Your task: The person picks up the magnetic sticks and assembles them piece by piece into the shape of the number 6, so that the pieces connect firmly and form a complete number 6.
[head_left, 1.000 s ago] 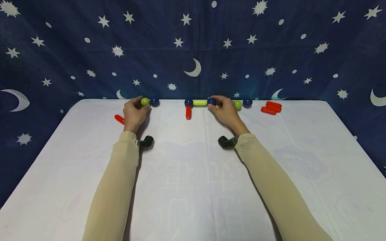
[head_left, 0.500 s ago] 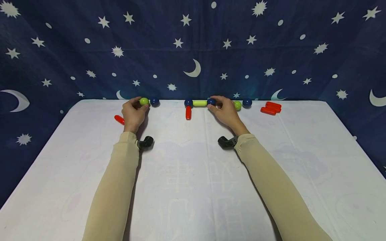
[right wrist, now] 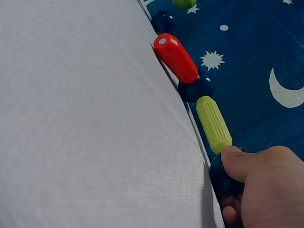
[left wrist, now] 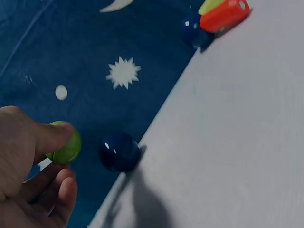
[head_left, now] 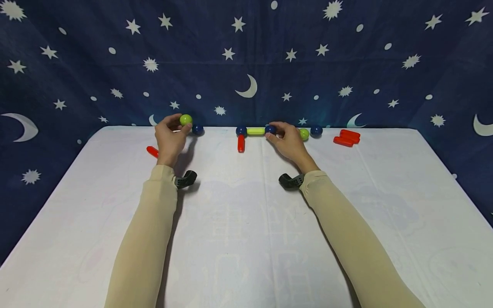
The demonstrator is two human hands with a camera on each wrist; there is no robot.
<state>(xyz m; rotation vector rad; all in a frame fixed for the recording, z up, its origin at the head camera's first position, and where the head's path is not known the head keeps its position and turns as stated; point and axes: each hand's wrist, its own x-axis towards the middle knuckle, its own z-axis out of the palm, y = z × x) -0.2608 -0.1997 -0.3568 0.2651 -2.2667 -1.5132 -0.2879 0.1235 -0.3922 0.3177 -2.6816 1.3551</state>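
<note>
Between thumb and fingers, my left hand [head_left: 168,139] pinches a green ball [head_left: 186,119], raised off the table's far edge. Just right of it a dark blue ball [left wrist: 119,152] sits on the table. My right hand [head_left: 290,142] grips another dark blue ball [head_left: 270,130], which touches the right end of a yellow-green rod [head_left: 256,131]. That rod's left end meets a third dark blue ball [head_left: 241,131], from which a red rod [head_left: 241,144] points toward me. In the right wrist view, the fingers partly hide the gripped ball [right wrist: 223,178].
Right of my right hand lie a green ball [head_left: 304,134] and a dark blue ball [head_left: 316,131], then several red rods [head_left: 348,137]. One red rod [head_left: 152,151] is partly behind my left hand. A starry dark blue cloth [head_left: 215,77] hangs behind the white table [head_left: 239,239].
My left hand has lifted the green ball upward, away from the tabletop next to the dark blue ball. My right hand stays in place on its dark blue ball.
</note>
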